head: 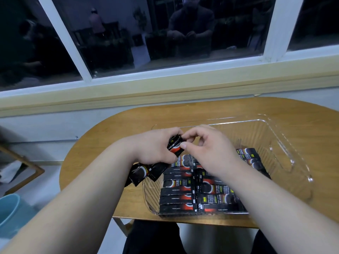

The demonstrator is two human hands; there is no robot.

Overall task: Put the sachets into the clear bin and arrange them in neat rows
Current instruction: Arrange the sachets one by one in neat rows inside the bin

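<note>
My left hand (pixel 156 145) grips a bundle of black-and-red sachets (pixel 145 172); their ends stick out below my palm and above my fingers. My right hand (pixel 205 143) pinches the top end of one sachet (pixel 175 146) in that bundle between thumb and forefinger. Both hands hover over the near-left part of the clear bin (pixel 286 143). Inside the bin, several sachets lie flat in rows (pixel 177 191) near its front wall, with a few more (pixel 249 157) just right of my right wrist. The bin's far half holds nothing.
The bin sits on an oval wooden table (pixel 102 143) below a window sill. A light blue bucket (pixel 9 208) stands on the floor at the left, beside a wooden frame (pixel 27 162). My dark-clothed legs show under the table's front edge.
</note>
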